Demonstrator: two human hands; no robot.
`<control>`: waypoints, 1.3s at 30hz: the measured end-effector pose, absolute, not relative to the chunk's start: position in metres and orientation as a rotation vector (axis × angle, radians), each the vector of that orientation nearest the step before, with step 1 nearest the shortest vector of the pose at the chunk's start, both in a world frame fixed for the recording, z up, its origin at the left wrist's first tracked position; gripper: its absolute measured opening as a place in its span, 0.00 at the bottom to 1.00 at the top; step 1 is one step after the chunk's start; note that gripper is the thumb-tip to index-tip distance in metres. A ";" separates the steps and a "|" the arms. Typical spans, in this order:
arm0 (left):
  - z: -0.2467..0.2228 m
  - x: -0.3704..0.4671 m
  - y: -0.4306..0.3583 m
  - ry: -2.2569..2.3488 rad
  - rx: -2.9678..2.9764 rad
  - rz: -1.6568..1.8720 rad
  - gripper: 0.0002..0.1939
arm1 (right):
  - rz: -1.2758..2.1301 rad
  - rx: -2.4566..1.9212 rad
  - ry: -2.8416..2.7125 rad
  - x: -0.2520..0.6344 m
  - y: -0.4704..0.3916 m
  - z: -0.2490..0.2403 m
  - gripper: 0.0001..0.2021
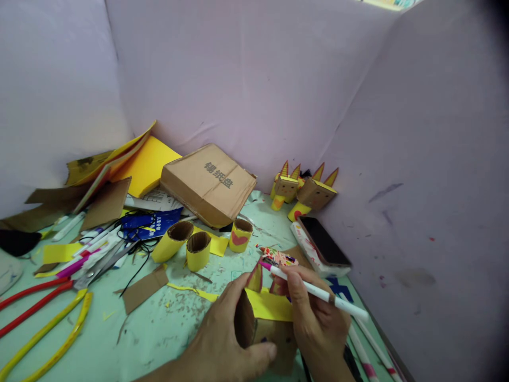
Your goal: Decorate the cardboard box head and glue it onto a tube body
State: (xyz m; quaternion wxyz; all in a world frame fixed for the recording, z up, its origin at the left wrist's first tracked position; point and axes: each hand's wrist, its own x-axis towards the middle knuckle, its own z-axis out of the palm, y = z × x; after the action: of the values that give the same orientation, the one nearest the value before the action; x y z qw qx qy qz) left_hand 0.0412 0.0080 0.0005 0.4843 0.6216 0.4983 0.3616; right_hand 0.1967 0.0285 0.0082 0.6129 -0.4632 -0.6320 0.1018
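Observation:
My left hand (pixel 222 329) is wrapped round the left side of a small cardboard box (pixel 274 331) with a yellow paper top and pointed ears. In my right hand (pixel 318 318) is a white marker (pixel 318 291), pinched between thumb and fingers. Its pink tip touches or nearly touches the upper part of the left ear (pixel 255 278), which is brown-edged and yellow. The other ear (pixel 279 286) is partly behind my right fingers. Dark spots mark the box's near face.
Yellow cardboard rings (pixel 198 251) stand mid-table. Behind them lies a large cardboard box (pixel 210 183). Finished eared figures (pixel 318 193) and a phone (pixel 324 241) sit at the right. Red-handled scissors (pixel 37 300), yellow handles (pixel 51 339), markers and scraps fill the left.

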 end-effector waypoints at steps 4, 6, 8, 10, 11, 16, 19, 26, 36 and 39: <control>-0.001 0.041 0.008 1.190 1.510 0.889 0.49 | 0.256 -1.051 -1.483 0.196 0.027 0.012 0.09; -0.002 0.041 0.008 1.189 1.509 0.889 0.49 | 0.305 -1.072 -1.483 0.196 0.026 0.013 0.09; -0.004 0.040 0.008 1.201 1.518 0.879 0.49 | 0.352 -1.099 -1.488 0.195 0.025 0.014 0.10; -0.005 0.040 0.008 1.214 1.529 0.871 0.49 | 0.384 -1.107 -1.502 0.195 0.024 0.015 0.12; -0.005 0.040 0.008 1.218 1.531 0.871 0.49 | 0.398 -1.110 -1.508 0.194 0.023 0.015 0.13; -0.004 0.040 0.008 1.218 1.509 0.877 0.49 | 0.397 -1.084 -1.539 0.194 0.022 0.018 0.15; -0.004 0.040 0.008 1.205 1.513 0.880 0.49 | 0.382 -1.086 -1.544 0.195 0.024 0.016 0.15; -0.009 0.039 0.008 1.166 1.495 0.904 0.50 | 0.339 -1.086 -1.432 0.194 0.029 0.011 0.11; -0.005 0.032 0.012 1.090 1.441 0.913 0.49 | 0.228 -1.135 -1.320 0.205 0.032 0.013 0.09; -0.003 0.033 0.013 1.058 1.473 0.926 0.48 | 0.289 -1.047 -1.448 0.204 0.033 0.016 0.09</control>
State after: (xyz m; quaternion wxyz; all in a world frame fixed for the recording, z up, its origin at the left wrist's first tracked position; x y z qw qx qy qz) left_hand 0.0326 0.0129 -0.0026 0.5251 0.6156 0.4422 0.3869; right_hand 0.2039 0.0326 0.0157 0.6175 -0.4550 -0.6292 0.1257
